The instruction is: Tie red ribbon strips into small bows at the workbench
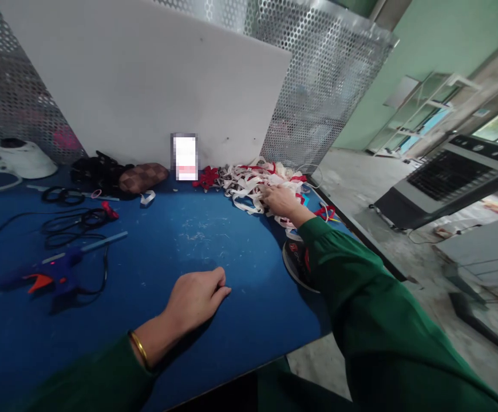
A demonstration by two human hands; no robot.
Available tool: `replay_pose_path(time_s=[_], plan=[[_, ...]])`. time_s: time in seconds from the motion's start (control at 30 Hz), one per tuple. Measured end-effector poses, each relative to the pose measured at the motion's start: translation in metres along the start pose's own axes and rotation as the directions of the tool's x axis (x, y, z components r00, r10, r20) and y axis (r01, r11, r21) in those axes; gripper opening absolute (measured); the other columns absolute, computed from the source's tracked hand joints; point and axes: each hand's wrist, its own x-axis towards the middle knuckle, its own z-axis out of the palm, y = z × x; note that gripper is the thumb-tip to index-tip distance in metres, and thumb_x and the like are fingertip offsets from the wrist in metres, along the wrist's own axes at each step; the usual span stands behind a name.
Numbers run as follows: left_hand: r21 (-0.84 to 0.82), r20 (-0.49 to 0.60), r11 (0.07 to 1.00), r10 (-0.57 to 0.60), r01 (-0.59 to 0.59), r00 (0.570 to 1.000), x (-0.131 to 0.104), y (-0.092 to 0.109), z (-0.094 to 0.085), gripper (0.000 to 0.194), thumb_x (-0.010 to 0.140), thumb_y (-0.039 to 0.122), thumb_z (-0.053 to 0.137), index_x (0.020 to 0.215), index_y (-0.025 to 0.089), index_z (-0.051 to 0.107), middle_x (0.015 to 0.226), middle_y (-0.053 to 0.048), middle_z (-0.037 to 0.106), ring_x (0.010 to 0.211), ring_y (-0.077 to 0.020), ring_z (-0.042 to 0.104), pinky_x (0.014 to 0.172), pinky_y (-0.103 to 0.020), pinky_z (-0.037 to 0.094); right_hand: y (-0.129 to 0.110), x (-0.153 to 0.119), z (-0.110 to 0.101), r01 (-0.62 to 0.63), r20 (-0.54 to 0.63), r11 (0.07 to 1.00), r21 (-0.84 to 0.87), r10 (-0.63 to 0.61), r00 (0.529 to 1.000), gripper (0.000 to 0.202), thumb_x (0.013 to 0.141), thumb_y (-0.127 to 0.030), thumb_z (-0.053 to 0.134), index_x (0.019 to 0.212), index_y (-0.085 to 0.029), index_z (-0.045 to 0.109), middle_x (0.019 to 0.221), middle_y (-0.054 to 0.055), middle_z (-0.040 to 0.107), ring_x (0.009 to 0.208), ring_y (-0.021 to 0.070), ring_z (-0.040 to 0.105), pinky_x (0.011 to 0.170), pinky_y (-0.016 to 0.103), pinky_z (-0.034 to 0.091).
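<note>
My left hand (197, 297) rests on the blue tabletop (180, 240) near its front edge, fingers curled in; whether something small is inside is hidden. My right hand (282, 200) reaches to the back right and touches a tangled pile of white and red ribbon strips (249, 177). Its fingertips sink among the strips, so their grip cannot be made out. A round black item with red marks (296, 260) lies partly under my right sleeve. Red flower-like pieces (208, 177) sit at the left end of the pile.
A blue glue gun (62, 272) with its cord lies at the left. Behind are scissors (62, 195), a checkered pouch (143, 177), a lit phone-like screen (186, 157) and a white jug-like device (26, 159). An air cooler (442, 177) stands on the floor at the right.
</note>
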Motion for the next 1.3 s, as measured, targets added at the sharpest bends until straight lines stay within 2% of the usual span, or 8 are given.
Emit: replay_pose_path(time_s=[0.13, 0.3, 0.57, 0.77, 0.97, 1.1, 1.17, 1.3], plan=[[0.003, 0.019, 1.000, -0.013, 0.013, 1.000, 0.001, 0.001, 0.000, 0.020, 0.092, 0.038, 0.045, 0.082, 0.022, 0.053, 0.075, 0.000, 0.066, 0.066, -0.0169, 0.057, 0.056, -0.029, 0.025, 0.018, -0.006, 0.001, -0.170, 0.004, 0.983, 0.073, 0.170, 0.985, 0.030, 0.089, -0.021, 0.044, 0.105, -0.017, 0.070, 0.111, 0.016, 0.067, 0.101, 0.0268, 0.059, 0.086, 0.037, 0.039], [-0.001, 0.007, 1.000, -0.019, 0.019, 1.000, 0.002, 0.001, 0.002, 0.022, 0.092, 0.040, 0.045, 0.081, 0.022, 0.051, 0.073, 0.001, 0.064, 0.065, -0.0170, 0.056, 0.056, -0.029, 0.024, -0.006, 0.001, 0.002, -0.339, 0.081, 0.921, 0.193, 0.329, 0.941, 0.037, 0.091, -0.041, 0.044, 0.097, -0.019, 0.072, 0.100, 0.014, 0.072, 0.090, 0.0251, 0.064, 0.074, 0.031, 0.044], [-0.018, 0.009, 1.000, -0.014, 0.014, 1.000, 0.001, -0.001, 0.002, 0.022, 0.092, 0.040, 0.045, 0.081, 0.022, 0.050, 0.072, 0.001, 0.064, 0.065, -0.0163, 0.054, 0.057, -0.029, 0.023, -0.004, 0.010, 0.004, -0.394, 0.169, 0.891, 0.223, 0.363, 0.916, 0.028, 0.086, -0.033, 0.051, 0.099, -0.017, 0.071, 0.102, 0.016, 0.071, 0.092, 0.0277, 0.065, 0.076, 0.033, 0.045], [-0.007, 0.023, 1.000, -0.024, 0.024, 0.999, 0.002, 0.001, 0.001, 0.023, 0.092, 0.040, 0.045, 0.080, 0.022, 0.050, 0.072, 0.001, 0.063, 0.065, -0.0168, 0.054, 0.057, -0.029, 0.022, 0.040, 0.005, -0.003, -0.622, -0.147, 0.766, 0.165, 0.642, 0.752, 0.034, 0.090, -0.021, 0.040, 0.108, -0.008, 0.065, 0.109, 0.023, 0.065, 0.096, 0.0310, 0.060, 0.085, 0.041, 0.038], [-0.018, 0.011, 0.999, -0.028, 0.028, 1.000, 0.001, 0.000, 0.002, 0.021, 0.092, 0.038, 0.046, 0.080, 0.022, 0.050, 0.072, 0.002, 0.063, 0.064, -0.0161, 0.054, 0.058, -0.029, 0.024, 0.043, -0.001, 0.014, -0.484, -0.060, 0.872, 0.069, 0.488, 0.871, 0.029, 0.088, -0.017, 0.042, 0.105, -0.008, 0.065, 0.102, 0.021, 0.065, 0.095, 0.0290, 0.058, 0.090, 0.042, 0.030], [-0.007, 0.012, 1.000, -0.026, 0.026, 1.000, 0.001, 0.000, 0.002, 0.022, 0.092, 0.039, 0.046, 0.080, 0.022, 0.050, 0.071, 0.002, 0.063, 0.064, -0.0165, 0.054, 0.057, -0.029, 0.023, 0.038, -0.004, 0.005, -0.611, -0.200, 0.787, 0.085, 0.614, 0.763, 0.028, 0.089, -0.016, 0.041, 0.102, -0.006, 0.063, 0.102, 0.022, 0.063, 0.092, 0.0305, 0.056, 0.082, 0.041, 0.032], [0.000, 0.009, 1.000, -0.027, 0.027, 1.000, 0.001, 0.000, 0.003, 0.023, 0.093, 0.040, 0.045, 0.080, 0.022, 0.050, 0.071, 0.002, 0.063, 0.064, -0.0168, 0.054, 0.057, -0.029, 0.023, 0.028, -0.002, -0.008, -0.567, -0.393, 0.819, 0.091, 0.553, 0.735, 0.029, 0.090, -0.013, 0.037, 0.107, -0.006, 0.061, 0.106, 0.022, 0.060, 0.095, 0.0309, 0.052, 0.082, 0.041, 0.032], [0.001, 0.004, 1.000, -0.023, 0.023, 1.000, 0.002, 0.000, 0.002, 0.022, 0.092, 0.039, 0.045, 0.080, 0.022, 0.050, 0.071, 0.002, 0.063, 0.064, -0.0165, 0.054, 0.057, -0.028, 0.023, -0.009, 0.010, -0.021, 0.117, -0.385, 0.992, -0.036, -0.122, 0.915, 0.026, 0.094, -0.017, 0.039, 0.102, -0.014, 0.064, 0.100, 0.014, 0.062, 0.096, 0.0258, 0.049, 0.089, 0.038, 0.031]])
